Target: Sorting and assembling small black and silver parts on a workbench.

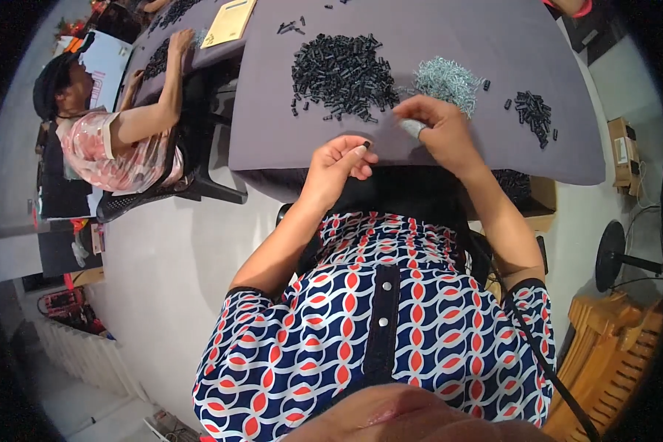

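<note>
My left hand (333, 168) is above the table's near edge, its thumb and fingers pinching a small black cylindrical piece (366, 144). Just to the right, my right hand (445, 136) is curled with thumb and forefinger drawn together; whatever may be between their tips is too small to make out. A pale wrap (412, 128) covers the thumb of that hand. Beyond my hands lies a large heap of short black cylindrical pieces (342, 70). Close behind my right hand spreads a pile of small silver screw-like metal parts (447, 82).
A smaller group of black pieces (533, 114) lies at the right of the cloth-covered table (287, 140). Several loose ones (292, 28) are at the far left. Another person (118, 132) sits left at a table with a yellow pad (230, 20). An open carton (541, 199) stands beneath the table.
</note>
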The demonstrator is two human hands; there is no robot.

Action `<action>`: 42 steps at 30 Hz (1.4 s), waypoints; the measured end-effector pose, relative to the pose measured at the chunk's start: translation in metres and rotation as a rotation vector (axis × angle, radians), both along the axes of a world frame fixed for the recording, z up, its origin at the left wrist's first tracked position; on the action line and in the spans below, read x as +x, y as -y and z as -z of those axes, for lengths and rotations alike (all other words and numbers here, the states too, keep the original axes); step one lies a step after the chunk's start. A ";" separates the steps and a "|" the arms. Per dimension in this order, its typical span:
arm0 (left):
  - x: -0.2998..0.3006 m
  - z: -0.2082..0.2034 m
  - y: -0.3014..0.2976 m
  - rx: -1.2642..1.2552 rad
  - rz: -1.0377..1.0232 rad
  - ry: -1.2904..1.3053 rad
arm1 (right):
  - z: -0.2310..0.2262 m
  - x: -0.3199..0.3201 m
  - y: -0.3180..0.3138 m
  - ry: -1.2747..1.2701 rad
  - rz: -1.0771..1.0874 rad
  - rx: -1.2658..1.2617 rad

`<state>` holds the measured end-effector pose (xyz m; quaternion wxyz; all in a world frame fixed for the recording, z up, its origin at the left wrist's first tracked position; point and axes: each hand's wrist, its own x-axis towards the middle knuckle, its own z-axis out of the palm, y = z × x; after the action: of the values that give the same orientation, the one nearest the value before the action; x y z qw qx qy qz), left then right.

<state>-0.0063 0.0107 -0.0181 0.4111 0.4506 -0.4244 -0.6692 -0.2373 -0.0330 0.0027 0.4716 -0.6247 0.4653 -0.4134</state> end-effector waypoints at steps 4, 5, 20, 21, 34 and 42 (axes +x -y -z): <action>-0.003 -0.004 -0.001 -0.022 0.044 -0.024 | -0.002 0.023 -0.017 0.330 -0.229 0.099; -0.004 -0.006 -0.003 -0.037 0.053 -0.031 | 0.000 0.025 -0.018 0.336 -0.236 0.105; -0.006 -0.005 -0.004 0.096 0.118 -0.151 | 0.005 0.021 -0.017 0.442 -0.241 0.183; -0.006 -0.005 -0.004 0.096 0.119 -0.149 | 0.001 0.021 -0.017 0.434 -0.211 0.206; -0.003 -0.004 -0.006 0.065 0.130 -0.202 | -0.009 0.022 -0.026 0.095 -0.237 0.035; -0.002 -0.003 -0.002 0.061 0.024 -0.396 | -0.002 0.022 -0.024 0.341 -0.201 0.073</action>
<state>-0.0087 0.0129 -0.0153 0.4647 0.3175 -0.3202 -0.7621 -0.2155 -0.0086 0.0045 0.6047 -0.5716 0.3285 -0.4469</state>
